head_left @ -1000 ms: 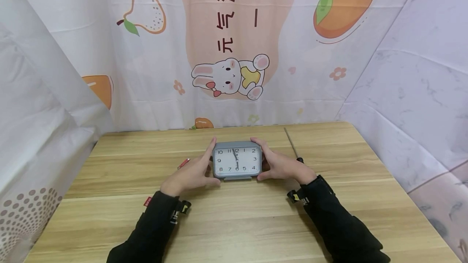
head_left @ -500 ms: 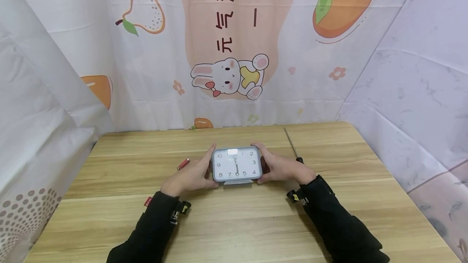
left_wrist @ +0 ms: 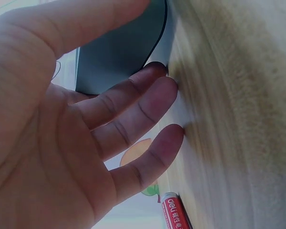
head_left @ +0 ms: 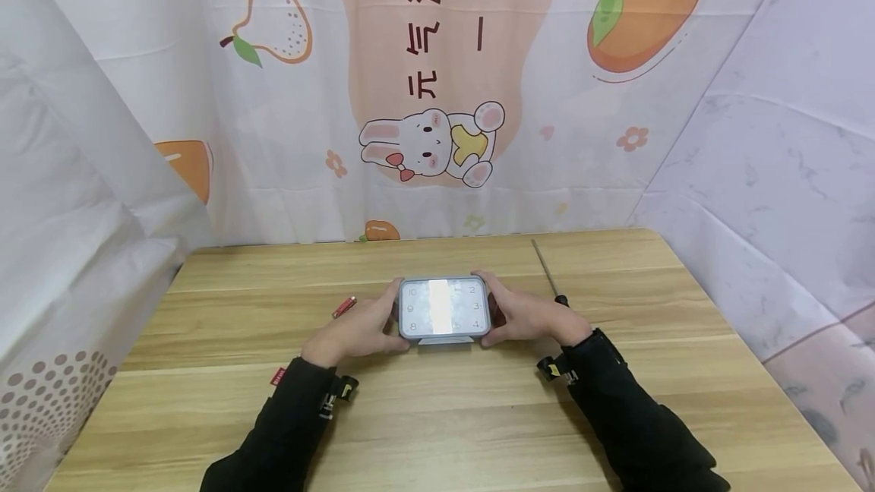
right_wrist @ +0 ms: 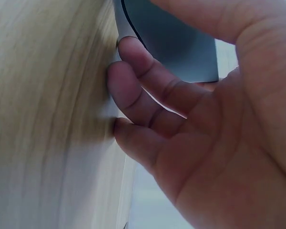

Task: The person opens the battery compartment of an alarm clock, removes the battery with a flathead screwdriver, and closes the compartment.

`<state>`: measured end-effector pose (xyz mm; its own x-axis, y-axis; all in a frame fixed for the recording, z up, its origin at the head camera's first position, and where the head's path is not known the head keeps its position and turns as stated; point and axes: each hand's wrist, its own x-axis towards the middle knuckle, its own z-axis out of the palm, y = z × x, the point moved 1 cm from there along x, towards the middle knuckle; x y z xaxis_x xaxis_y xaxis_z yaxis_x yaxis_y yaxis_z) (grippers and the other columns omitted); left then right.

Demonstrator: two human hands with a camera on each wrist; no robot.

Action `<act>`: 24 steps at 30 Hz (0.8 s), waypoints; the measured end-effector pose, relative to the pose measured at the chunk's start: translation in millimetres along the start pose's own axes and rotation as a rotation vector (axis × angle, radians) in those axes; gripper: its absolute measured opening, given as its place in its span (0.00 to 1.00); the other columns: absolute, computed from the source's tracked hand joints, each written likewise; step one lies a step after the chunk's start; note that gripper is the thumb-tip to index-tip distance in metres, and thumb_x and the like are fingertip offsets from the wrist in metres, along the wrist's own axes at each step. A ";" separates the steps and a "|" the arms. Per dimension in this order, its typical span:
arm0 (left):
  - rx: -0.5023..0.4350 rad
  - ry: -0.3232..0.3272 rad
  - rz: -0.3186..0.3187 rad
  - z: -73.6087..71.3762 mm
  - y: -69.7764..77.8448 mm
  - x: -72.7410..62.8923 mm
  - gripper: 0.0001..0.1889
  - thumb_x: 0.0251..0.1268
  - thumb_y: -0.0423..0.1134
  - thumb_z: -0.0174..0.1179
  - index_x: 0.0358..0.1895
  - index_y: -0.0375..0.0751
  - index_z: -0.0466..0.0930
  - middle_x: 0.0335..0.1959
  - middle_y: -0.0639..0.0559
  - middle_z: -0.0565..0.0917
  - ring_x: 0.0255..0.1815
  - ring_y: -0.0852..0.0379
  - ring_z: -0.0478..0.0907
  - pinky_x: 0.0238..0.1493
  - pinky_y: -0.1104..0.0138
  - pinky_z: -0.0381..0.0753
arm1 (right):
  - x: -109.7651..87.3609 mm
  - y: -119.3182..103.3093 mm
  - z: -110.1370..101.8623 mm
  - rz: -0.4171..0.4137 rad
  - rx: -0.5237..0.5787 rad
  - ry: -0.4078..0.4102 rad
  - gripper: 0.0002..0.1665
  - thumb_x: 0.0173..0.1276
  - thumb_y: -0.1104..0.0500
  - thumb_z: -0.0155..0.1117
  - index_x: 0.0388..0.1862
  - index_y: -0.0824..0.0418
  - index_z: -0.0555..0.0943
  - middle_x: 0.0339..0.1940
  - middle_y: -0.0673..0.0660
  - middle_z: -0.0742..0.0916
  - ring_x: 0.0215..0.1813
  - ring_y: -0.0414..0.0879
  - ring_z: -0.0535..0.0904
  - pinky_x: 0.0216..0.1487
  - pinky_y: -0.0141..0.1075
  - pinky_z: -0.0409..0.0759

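A grey-blue alarm clock (head_left: 414,310) with a white numbered face sits in the middle of the head view, tipped back so a bright glare band crosses its dial. My left hand (head_left: 362,325) grips its left side and my right hand (head_left: 526,313) its right side, thumbs near the lower front corners and forefingers at the upper ones. In the left wrist view the clock's dark side (left_wrist: 119,52) shows between thumb and fingers, with the other fingertips down by the table. The right wrist view has the clock's opposite side (right_wrist: 181,43) behind the curled fingers of that hand.
A red battery (head_left: 345,307) marked "deli" lies on the wooden table (head_left: 444,424) just beyond the left hand. Behind the right hand is a screwdriver (head_left: 547,268) with a thin metal shaft and black handle. A printed curtain (head_left: 287,135) hangs along the table's back edge.
The clock has tilted back between both hands, its top surface dropping out of sight and the face turning upward. Glare has spread down the dial. Both forefingers have lowered with it.
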<state>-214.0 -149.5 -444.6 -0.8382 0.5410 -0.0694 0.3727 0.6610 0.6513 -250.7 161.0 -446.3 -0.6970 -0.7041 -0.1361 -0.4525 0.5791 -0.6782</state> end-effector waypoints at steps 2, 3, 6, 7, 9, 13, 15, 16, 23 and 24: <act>0.004 -0.001 -0.003 0.3 0.4 0.2 0.58 0.57 0.39 0.77 0.81 0.38 0.42 0.32 0.47 0.78 0.29 0.59 0.72 0.30 0.65 0.73 | 0.0 0.2 -0.1 0.002 -0.001 0.000 0.69 0.60 0.54 0.81 0.82 0.60 0.39 0.48 0.54 0.80 0.47 0.45 0.78 0.52 0.41 0.76; 0.006 -0.003 -0.005 0.4 0.6 0.3 0.58 0.57 0.40 0.77 0.81 0.37 0.41 0.33 0.47 0.78 0.29 0.59 0.72 0.31 0.65 0.73 | 0.0 -0.1 -0.1 0.004 -0.004 0.000 0.69 0.59 0.54 0.81 0.82 0.60 0.39 0.48 0.54 0.80 0.47 0.45 0.78 0.52 0.41 0.75; 0.009 -0.006 -0.008 0.6 1.1 0.6 0.58 0.57 0.41 0.77 0.81 0.35 0.42 0.36 0.48 0.78 0.32 0.57 0.72 0.33 0.64 0.73 | -0.2 0.0 -0.3 0.008 -0.015 0.000 0.69 0.59 0.54 0.81 0.82 0.60 0.39 0.50 0.55 0.80 0.48 0.46 0.78 0.55 0.43 0.75; 0.008 -0.006 -0.007 0.6 1.2 0.8 0.58 0.56 0.41 0.77 0.81 0.35 0.42 0.37 0.48 0.78 0.33 0.57 0.73 0.34 0.64 0.73 | -0.3 -0.1 -0.4 0.008 -0.017 0.000 0.70 0.59 0.54 0.81 0.82 0.61 0.40 0.50 0.56 0.80 0.49 0.46 0.77 0.55 0.43 0.74; 0.008 -0.007 -0.005 0.6 1.5 0.9 0.58 0.56 0.41 0.77 0.81 0.34 0.43 0.40 0.49 0.79 0.35 0.55 0.73 0.37 0.63 0.74 | -0.6 0.0 -0.4 0.007 -0.020 0.000 0.70 0.58 0.54 0.81 0.82 0.61 0.40 0.52 0.56 0.79 0.50 0.47 0.77 0.56 0.43 0.74; 0.001 -0.005 -0.006 0.8 1.7 1.0 0.58 0.56 0.41 0.77 0.81 0.32 0.44 0.45 0.49 0.79 0.39 0.54 0.74 0.42 0.61 0.74 | -0.4 0.4 0.1 0.001 -0.013 -0.017 0.68 0.60 0.55 0.80 0.82 0.61 0.40 0.53 0.57 0.79 0.50 0.47 0.77 0.56 0.42 0.74; -0.002 -0.006 -0.013 1.0 1.6 1.0 0.57 0.56 0.41 0.77 0.81 0.32 0.44 0.46 0.50 0.79 0.40 0.54 0.74 0.43 0.61 0.74 | -0.4 -0.1 0.1 0.001 -0.010 -0.028 0.66 0.61 0.55 0.79 0.81 0.60 0.40 0.54 0.57 0.79 0.50 0.47 0.76 0.56 0.42 0.73; -0.004 -0.006 -0.015 1.1 1.5 1.1 0.57 0.56 0.41 0.77 0.81 0.32 0.44 0.46 0.50 0.79 0.41 0.54 0.74 0.43 0.61 0.74 | -0.4 -0.5 0.0 0.003 -0.014 -0.031 0.66 0.61 0.55 0.79 0.81 0.60 0.40 0.55 0.57 0.79 0.50 0.46 0.76 0.56 0.42 0.73; -0.009 -0.002 -0.008 0.7 1.0 1.4 0.57 0.56 0.41 0.78 0.81 0.32 0.45 0.46 0.52 0.80 0.42 0.55 0.74 0.44 0.62 0.74 | -0.9 -2.1 -1.7 -0.009 0.003 -0.048 0.63 0.62 0.57 0.78 0.80 0.60 0.42 0.57 0.58 0.79 0.51 0.46 0.76 0.56 0.42 0.72; -0.010 -0.002 -0.007 0.5 1.2 1.3 0.57 0.56 0.41 0.78 0.81 0.32 0.45 0.46 0.52 0.80 0.41 0.55 0.74 0.44 0.62 0.74 | -0.7 -2.0 -1.7 -0.014 0.011 -0.051 0.62 0.63 0.57 0.78 0.80 0.59 0.43 0.56 0.58 0.79 0.51 0.47 0.76 0.56 0.42 0.73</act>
<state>-214.5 -147.6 -444.3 -0.8398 0.5376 -0.0755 0.3631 0.6596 0.6581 -250.2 161.0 -443.7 -0.6613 -0.7323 -0.1628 -0.4559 0.5647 -0.6879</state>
